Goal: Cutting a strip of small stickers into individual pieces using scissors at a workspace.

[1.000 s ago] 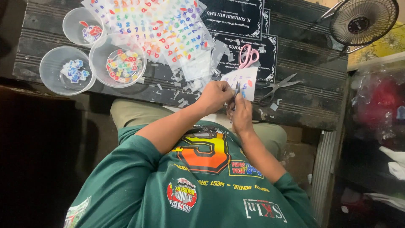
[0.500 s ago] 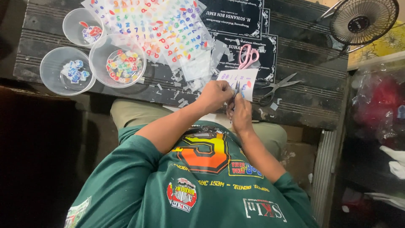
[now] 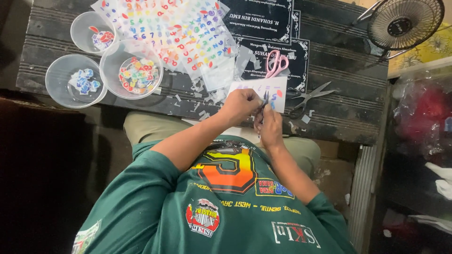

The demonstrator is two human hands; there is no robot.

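A small white sheet (image 3: 275, 89) with coloured marks is held at the near edge of the bench (image 3: 343, 75). It is gripped by the left hand (image 3: 240, 104), whose fingers are closed on it. The right hand (image 3: 269, 126) is closed on a dark thin tool (image 3: 264, 100), seemingly small scissors, whose tip is set against the sheet.

Much appears done. Cut coloured pieces are gathered in three clear bowls (image 3: 75, 81) at the far left, and clear scraps (image 3: 202, 96) are scattered by the hands. Much seems left too, as large sheets of coloured letters (image 3: 179, 33) are spread uncut beyond the bowls. Pink scissors (image 3: 277, 63) and grey scissors (image 3: 310, 96) lie unused just beyond the white sheet. A fan (image 3: 405, 23) stands at the far right.
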